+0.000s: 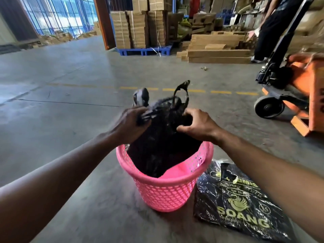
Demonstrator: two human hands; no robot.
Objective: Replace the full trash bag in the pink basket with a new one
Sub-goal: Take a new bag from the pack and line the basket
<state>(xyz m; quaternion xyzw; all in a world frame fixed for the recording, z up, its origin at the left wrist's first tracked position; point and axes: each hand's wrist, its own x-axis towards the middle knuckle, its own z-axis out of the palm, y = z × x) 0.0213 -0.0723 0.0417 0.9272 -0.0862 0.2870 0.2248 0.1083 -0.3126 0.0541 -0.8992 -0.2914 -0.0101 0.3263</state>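
Note:
A pink perforated basket [166,192] stands on the concrete floor in front of me. A full black trash bag [157,146] rises partly out of it, its handles sticking up. My left hand [129,125] grips one bunched handle at the bag's top left. My right hand [198,125] clutches the plastic at the bag's top right. A flat pack of new black bags [236,206] with yellow print lies on the floor just right of the basket, under my right forearm.
An orange pallet jack [291,95] stands close at the right, with a person in dark trousers [270,32] behind it. Stacked cardboard on a blue pallet [145,50] and long cartons [217,50] fill the back. Open concrete floor lies to the left.

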